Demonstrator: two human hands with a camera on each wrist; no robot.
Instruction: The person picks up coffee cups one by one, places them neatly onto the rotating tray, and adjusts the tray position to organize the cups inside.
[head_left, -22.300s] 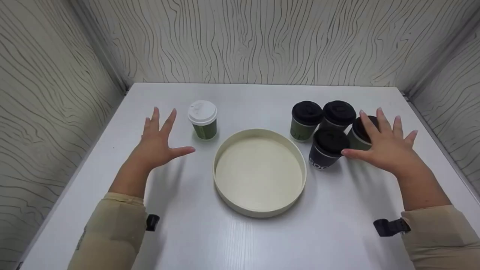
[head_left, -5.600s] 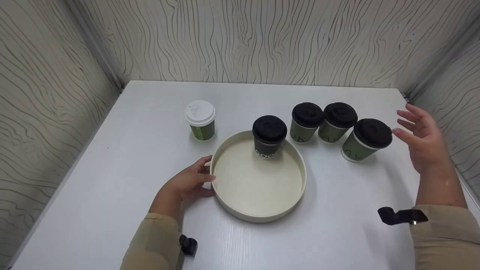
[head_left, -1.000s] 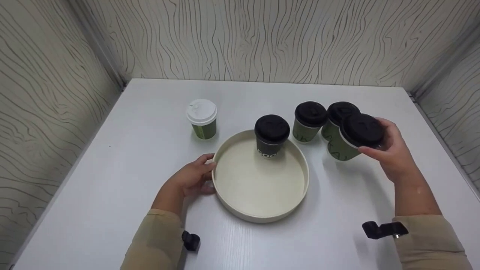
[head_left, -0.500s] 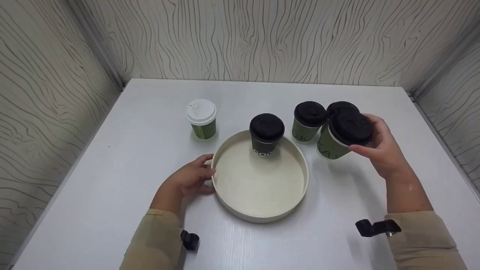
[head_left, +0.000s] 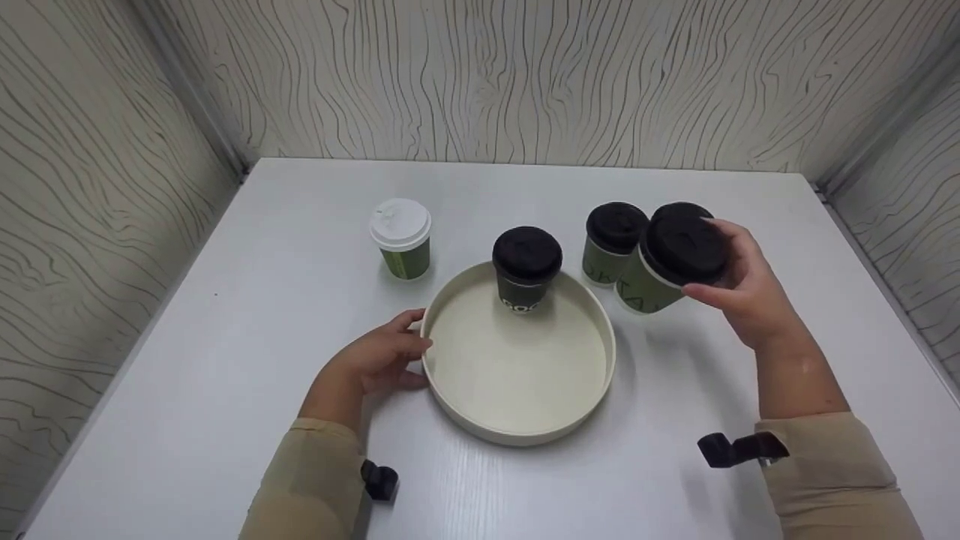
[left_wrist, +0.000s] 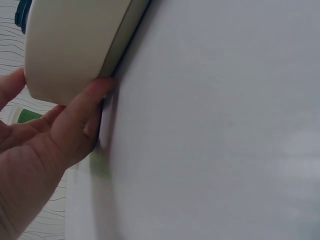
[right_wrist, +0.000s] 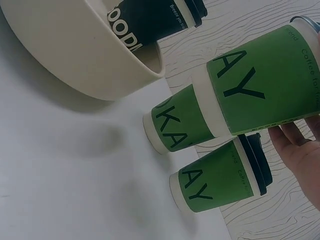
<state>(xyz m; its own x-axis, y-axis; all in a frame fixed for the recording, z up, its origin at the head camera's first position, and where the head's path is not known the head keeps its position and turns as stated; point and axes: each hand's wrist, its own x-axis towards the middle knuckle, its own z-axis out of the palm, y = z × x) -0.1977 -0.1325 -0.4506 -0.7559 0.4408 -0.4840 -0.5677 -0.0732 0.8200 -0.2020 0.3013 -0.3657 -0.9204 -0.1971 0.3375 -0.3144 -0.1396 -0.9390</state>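
Observation:
A round cream tray (head_left: 517, 375) stands on the white table, and my left hand (head_left: 379, 356) grips its left side. In the left wrist view, that hand's fingers (left_wrist: 95, 92) reach from the rim to the base of the tray wall (left_wrist: 70, 50). My right hand (head_left: 750, 292) holds a green paper coffee cup (head_left: 649, 285) with a black lid, tilted and raised off the table to the right of the tray. A dark coffee cup (head_left: 523, 277) with a black lid stands inside the tray, near its back edge.
Behind the held cup, two more green cups with black lids stand on the table: one (head_left: 604, 259) shows clearly, the other (right_wrist: 215, 177) is mostly hidden in the head view. A green cup with a white lid (head_left: 403, 240) stands back left. Wood-patterned walls (head_left: 480, 82) enclose the table.
Over the last second, my right hand has carried the green cup left toward the tray. Earlier, the dark cup moved from the table into the tray. My left hand stays on the tray.

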